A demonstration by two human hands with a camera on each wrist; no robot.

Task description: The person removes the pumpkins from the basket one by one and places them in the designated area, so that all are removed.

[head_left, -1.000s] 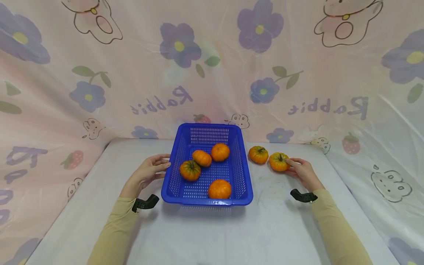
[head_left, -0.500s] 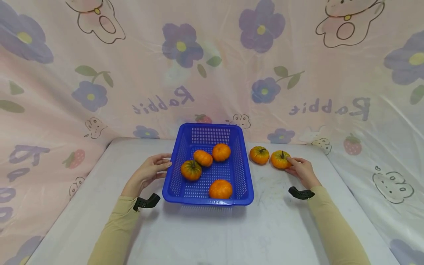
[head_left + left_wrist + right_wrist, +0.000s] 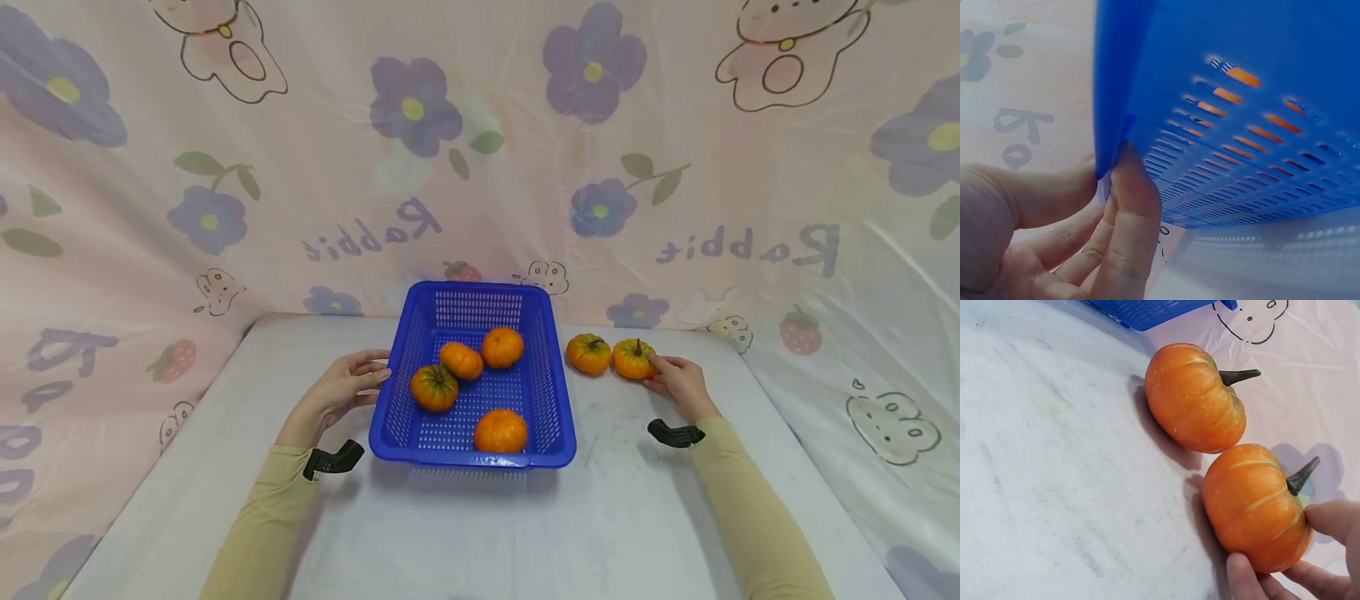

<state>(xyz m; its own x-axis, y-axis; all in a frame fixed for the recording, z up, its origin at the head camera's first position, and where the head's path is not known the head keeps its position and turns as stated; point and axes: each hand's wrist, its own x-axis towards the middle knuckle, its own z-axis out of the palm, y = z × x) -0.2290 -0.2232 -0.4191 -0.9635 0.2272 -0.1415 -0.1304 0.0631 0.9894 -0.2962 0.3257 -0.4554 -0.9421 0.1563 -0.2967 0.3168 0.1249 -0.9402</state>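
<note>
Thumb and fingers of my left hand (image 3: pixel 341 392) pinch the left rim of a blue plastic basket (image 3: pixel 1113 81). Small orange pumpkins lie inside it: a green-topped one (image 3: pixel 433 388) at the left, two (image 3: pixel 461 362) (image 3: pixel 502 347) farther back, and another (image 3: pixel 501 432) near the front. Right of the basket, my right hand (image 3: pixel 681 385) holds a small pumpkin (image 3: pixel 1259 509) by its right side, thumb near the stem and fingers low along the side. This pumpkin stands right beside a second, similar pumpkin (image 3: pixel 1194 400), both stems up.
A white-covered table (image 3: pixel 480 542) bears everything. Behind it and along both sides hangs a pale curtain (image 3: pixel 510 200) printed with flowers and rabbits. Each wrist carries a black camera mount (image 3: pixel 333 460) over a tan sleeve.
My right hand has shifted slightly back and left with its pumpkin, bringing it more level with the neighbouring one. The left hand keeps its grip on the rim, and the basket stays put.
</note>
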